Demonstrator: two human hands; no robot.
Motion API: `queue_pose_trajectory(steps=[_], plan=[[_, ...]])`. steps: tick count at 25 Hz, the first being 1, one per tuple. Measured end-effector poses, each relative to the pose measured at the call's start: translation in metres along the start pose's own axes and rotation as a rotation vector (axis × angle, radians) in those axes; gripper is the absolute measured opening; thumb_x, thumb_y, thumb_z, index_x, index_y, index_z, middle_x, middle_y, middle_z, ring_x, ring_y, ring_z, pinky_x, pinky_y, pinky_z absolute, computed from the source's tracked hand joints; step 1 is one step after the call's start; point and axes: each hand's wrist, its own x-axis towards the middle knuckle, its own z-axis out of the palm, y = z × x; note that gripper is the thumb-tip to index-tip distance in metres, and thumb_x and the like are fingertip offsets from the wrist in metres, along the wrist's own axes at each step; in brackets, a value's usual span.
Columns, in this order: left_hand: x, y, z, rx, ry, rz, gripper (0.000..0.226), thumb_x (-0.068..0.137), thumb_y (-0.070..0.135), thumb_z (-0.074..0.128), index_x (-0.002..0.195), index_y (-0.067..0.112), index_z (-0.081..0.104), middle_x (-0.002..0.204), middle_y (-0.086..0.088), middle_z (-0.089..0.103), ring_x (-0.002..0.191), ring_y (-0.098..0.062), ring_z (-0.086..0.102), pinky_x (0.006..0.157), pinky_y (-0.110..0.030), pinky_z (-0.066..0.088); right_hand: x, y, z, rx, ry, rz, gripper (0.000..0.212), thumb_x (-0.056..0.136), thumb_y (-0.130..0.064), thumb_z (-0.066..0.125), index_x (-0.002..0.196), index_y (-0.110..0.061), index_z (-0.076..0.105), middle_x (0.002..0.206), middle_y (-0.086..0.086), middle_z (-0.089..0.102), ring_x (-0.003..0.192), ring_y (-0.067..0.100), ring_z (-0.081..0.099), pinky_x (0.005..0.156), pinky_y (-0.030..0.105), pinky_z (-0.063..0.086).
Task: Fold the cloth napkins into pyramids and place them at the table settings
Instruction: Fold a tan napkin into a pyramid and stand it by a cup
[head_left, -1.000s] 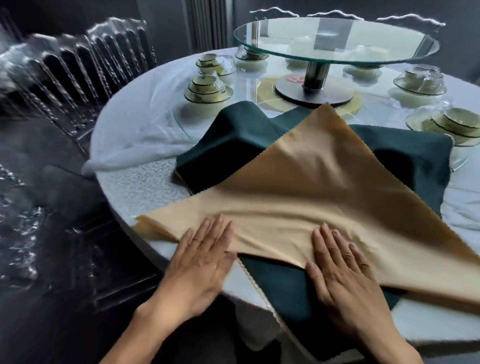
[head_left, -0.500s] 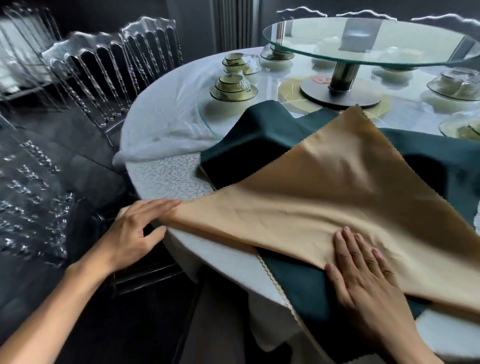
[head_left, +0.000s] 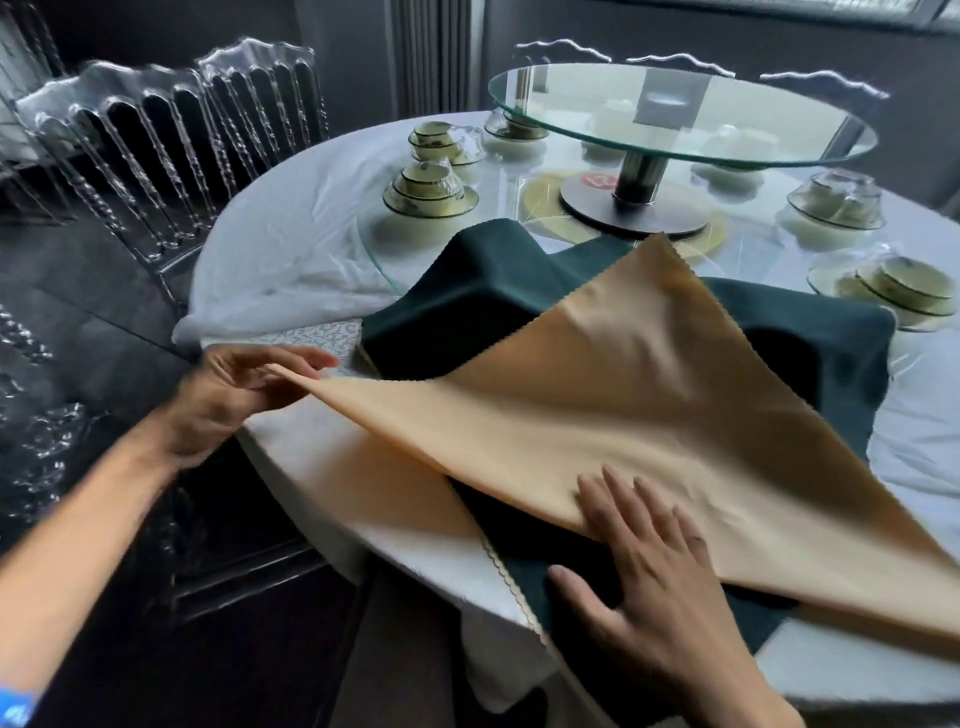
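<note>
Pinching the tan napkin's (head_left: 597, 415) corner, left hand (head_left: 234, 395) lifts it; right hand (head_left: 654, 571), fingers straight, presses its edge flat.

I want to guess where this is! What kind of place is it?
Probably a restaurant or banquet room. A big round table carries a glass turntable in the middle, wrapped sets of bowls wait at the seats, and clear chairs stand around it. Someone is folding a tan napkin.

No text can be read; the red mark on the turntable base (head_left: 634, 210) is illegible.
</note>
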Motion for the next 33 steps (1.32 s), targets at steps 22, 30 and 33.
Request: queue_pose_trajectory(steps=[22, 30, 33], plan=[[0.139, 0.061, 0.188, 0.266, -0.105, -0.113, 0.011, 0.082, 0.020, 0.080, 0.078, 0.016, 0.071, 0.080, 0.001, 0.074, 0.073, -0.009, 0.065, 0.075, -0.028, 0.050, -0.018, -0.033, -0.014, 0.334, 0.123, 0.276, 0.027, 0.089, -0.051, 0.033, 0.108, -0.032, 0.039, 0.094, -0.009, 0.063, 0.089, 0.012, 0.060, 0.072, 0.033, 0.047], [0.148, 0.069, 0.209, 0.543, 0.023, 0.057, 0.027, 0.077, 0.024, 0.083, 0.100, 0.019, 0.069, 0.085, 0.001, 0.072, 0.078, -0.013, 0.067, 0.069, -0.018, 0.047, -0.023, -0.016, 0.010, 0.015, 0.475, -0.033, 0.016, 0.080, -0.024, 0.062, 0.093, -0.027, 0.072, 0.111, -0.004, 0.066, 0.081, 0.023, 0.056, 0.062, 0.032, 0.051], [0.148, 0.071, 0.215, 0.630, 0.004, 0.112, 0.030, 0.079, 0.024, 0.081, 0.105, 0.017, 0.068, 0.087, 0.002, 0.069, 0.080, -0.013, 0.065, 0.071, -0.018, 0.042, -0.025, -0.014, 0.005, 0.009, 0.560, -0.163, 0.024, 0.088, -0.022, 0.055, 0.103, -0.023, 0.073, 0.123, -0.003, 0.067, 0.099, 0.024, 0.062, 0.078, 0.033, 0.051]])
